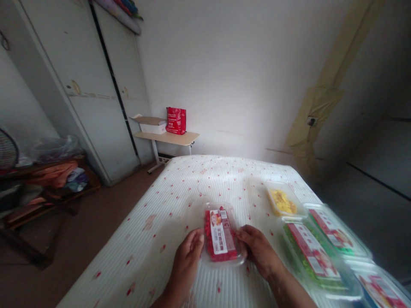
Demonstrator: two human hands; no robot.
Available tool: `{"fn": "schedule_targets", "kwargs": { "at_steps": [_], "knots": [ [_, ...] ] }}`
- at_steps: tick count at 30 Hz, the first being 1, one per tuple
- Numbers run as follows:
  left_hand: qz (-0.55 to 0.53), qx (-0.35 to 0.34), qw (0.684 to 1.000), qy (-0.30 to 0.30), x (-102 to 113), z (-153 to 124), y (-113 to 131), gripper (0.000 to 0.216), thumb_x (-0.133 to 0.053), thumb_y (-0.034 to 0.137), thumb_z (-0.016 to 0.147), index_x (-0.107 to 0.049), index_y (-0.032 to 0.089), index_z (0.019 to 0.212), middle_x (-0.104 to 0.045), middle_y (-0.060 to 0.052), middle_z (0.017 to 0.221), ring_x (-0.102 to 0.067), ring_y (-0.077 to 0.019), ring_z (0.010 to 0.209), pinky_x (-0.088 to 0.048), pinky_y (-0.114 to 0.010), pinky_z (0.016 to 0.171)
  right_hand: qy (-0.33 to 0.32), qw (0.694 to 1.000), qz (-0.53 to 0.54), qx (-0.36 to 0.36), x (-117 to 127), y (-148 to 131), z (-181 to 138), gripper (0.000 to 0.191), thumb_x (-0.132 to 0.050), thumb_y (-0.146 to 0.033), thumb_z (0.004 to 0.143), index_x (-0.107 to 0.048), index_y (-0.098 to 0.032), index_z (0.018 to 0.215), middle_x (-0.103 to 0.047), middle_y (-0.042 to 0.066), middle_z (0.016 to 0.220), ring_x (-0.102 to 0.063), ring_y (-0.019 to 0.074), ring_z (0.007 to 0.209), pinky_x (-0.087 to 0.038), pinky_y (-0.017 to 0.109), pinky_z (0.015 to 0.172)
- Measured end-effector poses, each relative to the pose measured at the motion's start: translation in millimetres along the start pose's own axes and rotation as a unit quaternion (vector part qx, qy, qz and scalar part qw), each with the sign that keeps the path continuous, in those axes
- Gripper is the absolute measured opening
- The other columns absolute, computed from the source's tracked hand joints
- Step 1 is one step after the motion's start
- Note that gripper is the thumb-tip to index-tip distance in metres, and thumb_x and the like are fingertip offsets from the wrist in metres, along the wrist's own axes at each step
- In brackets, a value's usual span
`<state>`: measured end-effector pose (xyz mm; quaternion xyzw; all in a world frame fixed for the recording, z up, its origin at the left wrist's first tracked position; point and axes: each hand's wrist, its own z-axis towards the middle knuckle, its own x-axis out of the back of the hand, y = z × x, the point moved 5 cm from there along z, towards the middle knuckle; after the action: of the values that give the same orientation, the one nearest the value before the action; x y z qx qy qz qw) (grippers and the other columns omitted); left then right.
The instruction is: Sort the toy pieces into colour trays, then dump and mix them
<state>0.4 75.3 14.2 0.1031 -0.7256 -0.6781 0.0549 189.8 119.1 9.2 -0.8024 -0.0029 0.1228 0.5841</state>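
Observation:
A clear plastic box of small red pieces (pixel 221 234) with a red and white label lies on the white, red-dotted bed cover (pixel 180 192). My left hand (pixel 188 256) grips its left side with curled fingers. My right hand (pixel 258 250) holds its right side, fingers closed against the edge. Both hands rest low on the cover near the front of the bed.
To the right lie a box of yellow pieces (pixel 283 201), a box of green pieces (pixel 316 256) and other labelled boxes (pixel 337 233). A small side table (pixel 167 137) with a red bag (pixel 175 120) stands by the far wall. Cluttered shelving (pixel 48 179) is at left.

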Motion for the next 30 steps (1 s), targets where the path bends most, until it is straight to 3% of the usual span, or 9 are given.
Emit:
{"fn": "schedule_targets", "kwargs": {
  "at_steps": [3,6,15,20,30],
  "knots": [
    [0.007,0.003,1.0,-0.007,0,3,-5,0.03,-0.055,0.047,0.076,-0.051,0.018,0.068,-0.048,0.006,0.053,-0.043,-0.008,0.046,-0.034,-0.018,0.044,-0.009,1.0,0.016,-0.001,-3,0,1,0.032,-0.066,-0.043,0.062,-0.046,-0.019,0.059,-0.048,-0.007,0.04,-0.04,0.0066,0.037,-0.025,0.021,0.041],
    [-0.011,0.04,0.998,-0.045,-1,5,-12,0.036,-0.053,0.049,0.077,-0.044,0.018,0.06,-0.039,0.008,0.043,-0.033,-0.0058,0.037,-0.024,-0.018,0.038,-0.01,1.0,0.019,-0.001,-4,0,1,0.032,-0.066,-0.044,0.062,-0.046,-0.019,0.058,-0.048,-0.007,0.039,-0.039,0.0064,0.035,-0.024,0.021,0.04],
    [-0.043,0.096,0.993,-0.045,-1,9,-20,0.036,-0.06,0.047,0.068,-0.042,0.019,0.055,-0.04,0.008,0.039,-0.033,-0.0052,0.033,-0.021,-0.017,0.033,-0.02,0.999,-0.027,0.033,-4,-3,0,0.037,-0.059,-0.053,0.068,-0.047,-0.019,0.059,-0.048,-0.006,0.036,-0.039,0.0079,0.035,-0.027,0.022,0.041],
    [-0.052,0.075,0.995,-0.038,-3,5,-13,0.032,-0.058,0.043,0.07,-0.044,0.018,0.055,-0.041,0.008,0.04,-0.034,-0.0049,0.033,-0.023,-0.017,0.034,0.005,0.999,-0.033,0.009,-4,0,-1,0.033,-0.06,-0.049,0.066,-0.047,-0.019,0.061,-0.046,-0.007,0.043,-0.038,0.0071,0.037,-0.026,0.021,0.04],
    [-0.086,0.081,0.993,-0.014,-8,5,-14,0.034,-0.056,0.042,0.072,-0.04,0.019,0.053,-0.038,0.01,0.039,-0.029,-0.0032,0.029,-0.018,-0.016,0.03,0.063,0.981,-0.165,0.081,-4,-14,-5,0.028,-0.052,-0.043,0.074,-0.047,-0.019,0.06,-0.043,-0.006,0.049,-0.039,0.0091,0.046,-0.029,0.022,0.043]
  ]
}}
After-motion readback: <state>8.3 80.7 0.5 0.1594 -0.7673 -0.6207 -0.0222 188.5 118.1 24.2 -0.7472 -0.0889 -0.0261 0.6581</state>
